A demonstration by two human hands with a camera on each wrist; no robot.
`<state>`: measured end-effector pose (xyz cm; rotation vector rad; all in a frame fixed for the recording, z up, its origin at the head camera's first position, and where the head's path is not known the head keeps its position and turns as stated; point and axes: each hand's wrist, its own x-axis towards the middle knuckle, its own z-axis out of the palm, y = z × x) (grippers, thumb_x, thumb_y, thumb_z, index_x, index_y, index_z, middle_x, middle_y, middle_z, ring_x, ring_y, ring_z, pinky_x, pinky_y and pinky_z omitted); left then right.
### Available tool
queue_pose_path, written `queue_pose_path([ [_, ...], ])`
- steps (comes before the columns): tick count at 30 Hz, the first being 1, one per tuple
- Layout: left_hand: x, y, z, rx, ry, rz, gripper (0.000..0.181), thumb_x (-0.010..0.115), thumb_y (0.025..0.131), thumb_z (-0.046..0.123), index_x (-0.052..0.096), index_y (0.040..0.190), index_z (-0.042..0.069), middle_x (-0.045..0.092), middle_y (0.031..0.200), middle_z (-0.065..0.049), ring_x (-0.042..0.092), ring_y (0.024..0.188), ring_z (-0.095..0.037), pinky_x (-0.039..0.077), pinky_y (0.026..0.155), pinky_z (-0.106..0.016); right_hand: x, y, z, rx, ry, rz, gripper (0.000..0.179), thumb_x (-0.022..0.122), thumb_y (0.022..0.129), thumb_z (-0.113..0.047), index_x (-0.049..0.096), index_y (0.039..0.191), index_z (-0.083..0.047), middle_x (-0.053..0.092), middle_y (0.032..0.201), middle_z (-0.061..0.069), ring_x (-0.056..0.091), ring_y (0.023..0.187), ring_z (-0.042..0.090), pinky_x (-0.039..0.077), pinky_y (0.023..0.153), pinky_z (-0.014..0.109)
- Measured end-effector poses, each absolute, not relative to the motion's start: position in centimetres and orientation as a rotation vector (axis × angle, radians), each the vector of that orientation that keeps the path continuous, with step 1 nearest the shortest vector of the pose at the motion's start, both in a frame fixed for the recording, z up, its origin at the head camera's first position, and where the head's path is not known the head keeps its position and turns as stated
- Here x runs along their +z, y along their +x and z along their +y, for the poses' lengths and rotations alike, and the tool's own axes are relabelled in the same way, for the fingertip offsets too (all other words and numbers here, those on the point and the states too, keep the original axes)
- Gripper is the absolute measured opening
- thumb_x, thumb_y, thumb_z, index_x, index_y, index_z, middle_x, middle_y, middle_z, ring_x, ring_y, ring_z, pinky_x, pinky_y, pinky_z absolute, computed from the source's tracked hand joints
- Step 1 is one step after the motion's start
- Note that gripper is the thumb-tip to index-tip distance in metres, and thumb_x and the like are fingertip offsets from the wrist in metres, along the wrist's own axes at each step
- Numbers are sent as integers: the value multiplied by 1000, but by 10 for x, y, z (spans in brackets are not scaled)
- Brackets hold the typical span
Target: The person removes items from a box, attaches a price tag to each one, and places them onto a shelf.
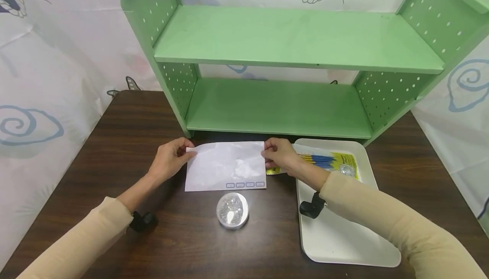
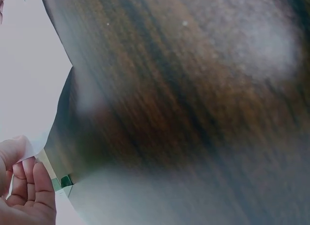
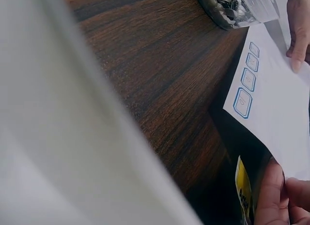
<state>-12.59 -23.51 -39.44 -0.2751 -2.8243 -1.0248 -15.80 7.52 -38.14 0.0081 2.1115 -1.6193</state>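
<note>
A white sheet of paper (image 1: 217, 164) with several small blue boxes printed along its lower right edge is held up in front of the green shelf. My left hand (image 1: 170, 156) pinches its upper left corner between thumb and fingers, as the left wrist view shows with the paper (image 2: 29, 75) above the hand (image 2: 26, 186). My right hand (image 1: 280, 155) pinches the upper right edge. Nearer to me stands a round clear container (image 1: 232, 211) of shiny silvery pieces, seen from the side in the right wrist view (image 3: 237, 7).
A green two-tier shelf (image 1: 279, 105) stands at the table's back. Under my right forearm lies a white tray (image 1: 344, 236) bearing a yellow-labelled pack of blue-handled brushes (image 1: 322, 160) and a small clear round item (image 1: 347, 170). The table (image 1: 183, 245) is dark wood.
</note>
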Motion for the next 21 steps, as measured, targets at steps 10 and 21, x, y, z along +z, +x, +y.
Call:
queue_pose_path([
  [10,-392,-125,-234,-1047,-268,-2810,12,70,82,3,64,93,2,52,70,-7,45,65,-19,35,51,-22,-380,-158,77,-1634,10,2103,11,56,90,3,53,101,7,50,79,4,54,66,10,53,61,20],
  [21,-388,-126,-233,-1108,-245,-2778,11,69,84,6,63,93,2,54,69,-6,45,62,-17,37,50,-22,-375,-157,80,-1663,6,2170,12,57,90,2,55,102,7,53,82,5,56,68,9,54,63,20],
])
